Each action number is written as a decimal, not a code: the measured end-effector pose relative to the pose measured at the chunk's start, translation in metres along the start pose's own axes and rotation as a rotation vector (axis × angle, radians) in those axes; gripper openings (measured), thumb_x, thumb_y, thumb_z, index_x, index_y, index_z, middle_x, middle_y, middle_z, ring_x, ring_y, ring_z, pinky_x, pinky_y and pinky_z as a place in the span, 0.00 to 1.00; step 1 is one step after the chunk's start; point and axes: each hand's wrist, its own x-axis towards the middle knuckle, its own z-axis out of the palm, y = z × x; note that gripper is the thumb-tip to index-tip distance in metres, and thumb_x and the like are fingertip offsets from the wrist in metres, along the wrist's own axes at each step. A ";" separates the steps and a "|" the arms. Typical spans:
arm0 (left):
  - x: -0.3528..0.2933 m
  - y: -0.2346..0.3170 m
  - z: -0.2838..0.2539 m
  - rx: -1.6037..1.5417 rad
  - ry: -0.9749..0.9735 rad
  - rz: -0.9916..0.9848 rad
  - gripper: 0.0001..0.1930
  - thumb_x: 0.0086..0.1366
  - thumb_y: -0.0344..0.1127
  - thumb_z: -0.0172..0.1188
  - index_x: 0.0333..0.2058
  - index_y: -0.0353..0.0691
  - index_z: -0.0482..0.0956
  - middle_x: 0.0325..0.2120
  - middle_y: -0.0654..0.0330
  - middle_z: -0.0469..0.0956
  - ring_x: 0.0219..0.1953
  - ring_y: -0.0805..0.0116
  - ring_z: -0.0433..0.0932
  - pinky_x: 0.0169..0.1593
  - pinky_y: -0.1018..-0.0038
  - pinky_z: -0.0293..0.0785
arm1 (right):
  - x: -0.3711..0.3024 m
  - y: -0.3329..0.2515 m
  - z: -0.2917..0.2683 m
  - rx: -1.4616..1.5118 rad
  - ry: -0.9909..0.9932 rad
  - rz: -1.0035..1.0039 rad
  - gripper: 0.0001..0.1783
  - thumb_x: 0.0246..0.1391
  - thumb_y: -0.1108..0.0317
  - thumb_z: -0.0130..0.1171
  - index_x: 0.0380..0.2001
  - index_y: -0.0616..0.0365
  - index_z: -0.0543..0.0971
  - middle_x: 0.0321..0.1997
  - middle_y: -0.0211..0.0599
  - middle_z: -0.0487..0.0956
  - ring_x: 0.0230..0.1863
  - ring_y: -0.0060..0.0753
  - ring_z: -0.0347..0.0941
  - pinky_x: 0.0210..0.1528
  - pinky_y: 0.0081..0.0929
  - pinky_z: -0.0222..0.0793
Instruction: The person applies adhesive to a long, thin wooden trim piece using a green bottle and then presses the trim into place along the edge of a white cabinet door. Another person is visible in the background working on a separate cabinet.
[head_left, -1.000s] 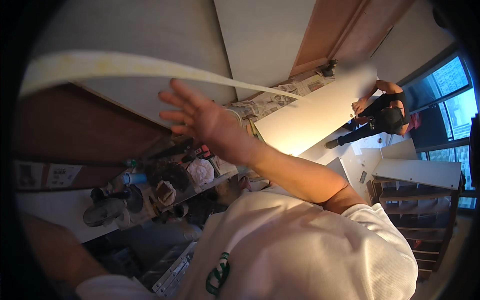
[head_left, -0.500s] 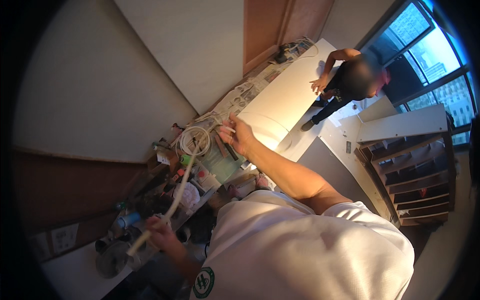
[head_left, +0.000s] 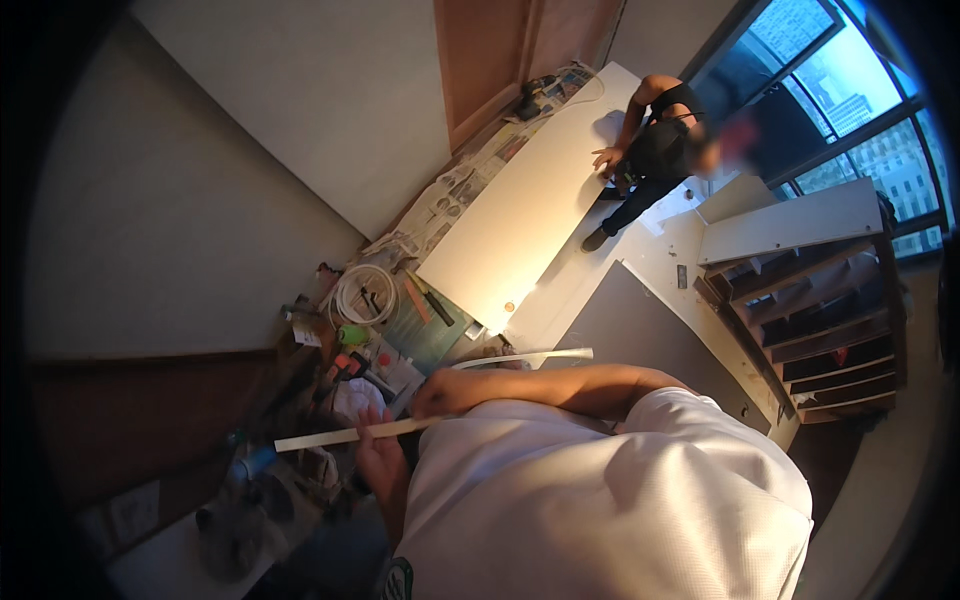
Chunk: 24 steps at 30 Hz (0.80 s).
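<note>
Left hand has fingers pinching a pale strip, tbh can't make out those on the right hand.

A strip crosses the left hand. Ahead lies a panel, newspaper along its left edge, a co-worker at its right. Left of its near end sits a coil, hand tools between them. A shelf unit stands at right, windows beyond it. Clutter left of the hand is too dim to sort.
</note>
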 end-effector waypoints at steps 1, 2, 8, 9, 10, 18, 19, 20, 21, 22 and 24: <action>0.007 -0.004 -0.015 -0.011 -0.011 0.035 0.17 0.76 0.35 0.46 0.59 0.38 0.62 0.60 0.50 0.67 0.64 0.53 0.66 0.69 0.46 0.61 | -0.005 0.004 -0.001 -0.006 0.068 -0.022 0.14 0.60 0.61 0.62 0.42 0.58 0.85 0.38 0.42 0.85 0.40 0.36 0.81 0.46 0.32 0.75; 0.011 -0.004 -0.025 -0.017 -0.022 0.070 0.16 0.76 0.36 0.46 0.59 0.39 0.63 0.59 0.51 0.68 0.63 0.53 0.67 0.69 0.46 0.62 | -0.014 0.005 -0.009 -0.008 0.139 -0.045 0.12 0.61 0.62 0.61 0.39 0.58 0.85 0.35 0.42 0.85 0.37 0.34 0.81 0.44 0.32 0.75; -0.020 -0.011 0.058 0.083 0.080 0.129 0.29 0.73 0.61 0.46 0.57 0.42 0.66 0.54 0.53 0.71 0.56 0.54 0.72 0.63 0.47 0.66 | -0.047 0.005 -0.027 -0.123 0.064 0.231 0.14 0.62 0.58 0.60 0.35 0.58 0.84 0.28 0.39 0.81 0.30 0.32 0.77 0.37 0.34 0.71; -0.029 -0.013 0.069 0.070 0.135 0.116 0.30 0.72 0.63 0.46 0.57 0.42 0.66 0.53 0.54 0.71 0.55 0.54 0.72 0.63 0.47 0.66 | -0.046 0.008 -0.024 -0.108 0.034 0.315 0.14 0.62 0.58 0.60 0.35 0.58 0.84 0.26 0.37 0.80 0.28 0.28 0.75 0.35 0.32 0.70; -0.035 -0.016 0.073 0.056 0.189 0.127 0.29 0.72 0.64 0.46 0.56 0.43 0.67 0.49 0.55 0.72 0.52 0.56 0.73 0.59 0.49 0.69 | -0.047 0.013 -0.021 -0.082 0.012 0.323 0.15 0.62 0.57 0.60 0.33 0.59 0.83 0.24 0.36 0.78 0.27 0.27 0.73 0.34 0.31 0.69; -0.053 -0.024 -0.005 -0.186 0.333 0.107 0.24 0.72 0.65 0.46 0.35 0.51 0.73 0.15 0.72 0.61 0.18 0.75 0.60 0.27 0.71 0.60 | -0.024 0.087 -0.001 0.139 -0.015 0.418 0.19 0.56 0.53 0.68 0.27 0.60 0.81 0.24 0.34 0.77 0.28 0.22 0.71 0.35 0.30 0.68; -0.060 -0.025 -0.007 -0.191 0.383 0.103 0.23 0.72 0.64 0.45 0.34 0.51 0.73 0.14 0.72 0.60 0.17 0.75 0.59 0.27 0.72 0.59 | -0.021 0.102 -0.002 0.105 0.007 0.369 0.19 0.55 0.53 0.68 0.27 0.60 0.82 0.25 0.35 0.79 0.29 0.23 0.73 0.36 0.30 0.69; -0.067 -0.026 -0.010 -0.194 0.433 0.098 0.23 0.72 0.64 0.45 0.33 0.51 0.73 0.14 0.72 0.60 0.16 0.75 0.57 0.26 0.72 0.59 | -0.016 0.117 -0.004 0.072 0.029 0.319 0.19 0.55 0.52 0.69 0.28 0.60 0.82 0.26 0.36 0.80 0.29 0.23 0.75 0.36 0.30 0.69; -0.071 -0.026 -0.012 -0.194 0.478 0.088 0.23 0.73 0.64 0.45 0.32 0.51 0.72 0.13 0.72 0.59 0.15 0.75 0.56 0.25 0.72 0.58 | -0.010 0.146 -0.004 0.082 0.014 0.376 0.17 0.53 0.54 0.69 0.29 0.59 0.83 0.28 0.39 0.82 0.32 0.31 0.78 0.39 0.31 0.72; -0.072 -0.027 -0.017 -0.202 0.526 0.053 0.23 0.73 0.63 0.45 0.32 0.51 0.72 0.13 0.72 0.59 0.15 0.76 0.56 0.25 0.72 0.58 | 0.004 0.145 -0.011 -0.027 -0.026 0.407 0.16 0.51 0.56 0.70 0.31 0.59 0.83 0.30 0.38 0.83 0.33 0.30 0.79 0.40 0.30 0.72; -0.070 -0.029 -0.028 -0.219 0.619 -0.019 0.23 0.73 0.62 0.45 0.31 0.50 0.72 0.13 0.71 0.59 0.15 0.76 0.56 0.23 0.73 0.56 | 0.037 0.145 -0.030 -0.244 -0.104 0.463 0.16 0.48 0.59 0.72 0.35 0.60 0.84 0.34 0.36 0.83 0.35 0.29 0.79 0.42 0.29 0.73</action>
